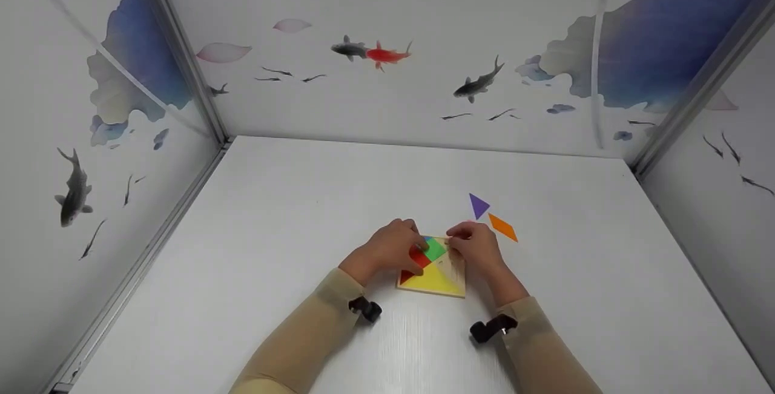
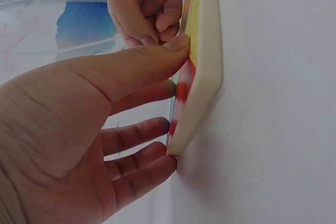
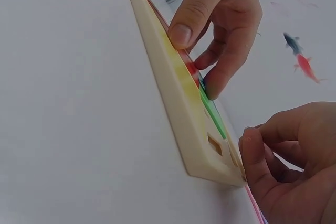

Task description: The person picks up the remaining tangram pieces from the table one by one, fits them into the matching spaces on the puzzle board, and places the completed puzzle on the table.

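A square wooden tangram board (image 1: 462, 290) lies on the table between both hands. In it sit a yellow triangle (image 1: 433, 282), a red piece (image 1: 407, 276), a green square (image 1: 435, 249) and a sliver of blue piece (image 1: 427, 238). My left hand (image 1: 390, 247) rests on its left side, thumb and fingertips touching the pieces, little finger at the edge in the left wrist view. At the far right corner is my right hand (image 1: 480, 249), thumb and forefinger tips together with the other fingers curled. Whether anything thin is between those tips is hidden.
A purple triangle (image 1: 478, 206) and an orange parallelogram (image 1: 503, 227) lie on the white table (image 1: 333, 188) beyond the right hand. Part of a pink piece (image 3: 253, 204) shows beneath that hand. Printed walls (image 1: 387, 103) enclose the table's back and sides.
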`<state>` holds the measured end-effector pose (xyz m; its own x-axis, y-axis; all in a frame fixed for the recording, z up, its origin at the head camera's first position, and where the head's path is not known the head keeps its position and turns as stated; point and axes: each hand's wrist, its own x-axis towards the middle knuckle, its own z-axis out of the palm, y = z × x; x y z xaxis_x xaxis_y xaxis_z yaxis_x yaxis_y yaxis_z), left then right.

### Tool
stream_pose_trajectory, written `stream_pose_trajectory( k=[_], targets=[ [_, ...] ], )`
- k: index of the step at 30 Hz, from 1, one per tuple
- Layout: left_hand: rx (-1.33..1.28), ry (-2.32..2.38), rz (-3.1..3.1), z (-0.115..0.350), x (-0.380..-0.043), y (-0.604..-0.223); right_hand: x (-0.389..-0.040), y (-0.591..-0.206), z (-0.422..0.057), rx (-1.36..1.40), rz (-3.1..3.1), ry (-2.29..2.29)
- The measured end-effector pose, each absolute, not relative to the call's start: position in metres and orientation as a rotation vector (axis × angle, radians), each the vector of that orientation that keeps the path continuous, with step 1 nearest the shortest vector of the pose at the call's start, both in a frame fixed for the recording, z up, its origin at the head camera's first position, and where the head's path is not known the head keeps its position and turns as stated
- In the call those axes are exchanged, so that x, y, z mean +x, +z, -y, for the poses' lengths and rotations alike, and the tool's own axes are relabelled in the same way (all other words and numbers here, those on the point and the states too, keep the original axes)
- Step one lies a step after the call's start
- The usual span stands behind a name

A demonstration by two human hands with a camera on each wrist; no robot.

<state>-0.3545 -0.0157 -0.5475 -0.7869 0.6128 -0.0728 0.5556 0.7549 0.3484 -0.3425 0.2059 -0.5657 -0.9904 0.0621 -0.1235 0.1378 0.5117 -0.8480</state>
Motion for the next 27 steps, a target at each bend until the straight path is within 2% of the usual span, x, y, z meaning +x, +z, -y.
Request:
stream_pose_trajectory(
  k=[20,27],
  targets=[
    [0.894,0.479,-2.766,0.016,-0.356,-0.55,-0.351,-0.562,-0.231,0.152,-2.73,-1.596],
    [0.887,0.467,-2.768,0.015,-0.355,-0.548,-0.352,-0.56,-0.237,0.261,-2.724,-1.602]
  ],
)
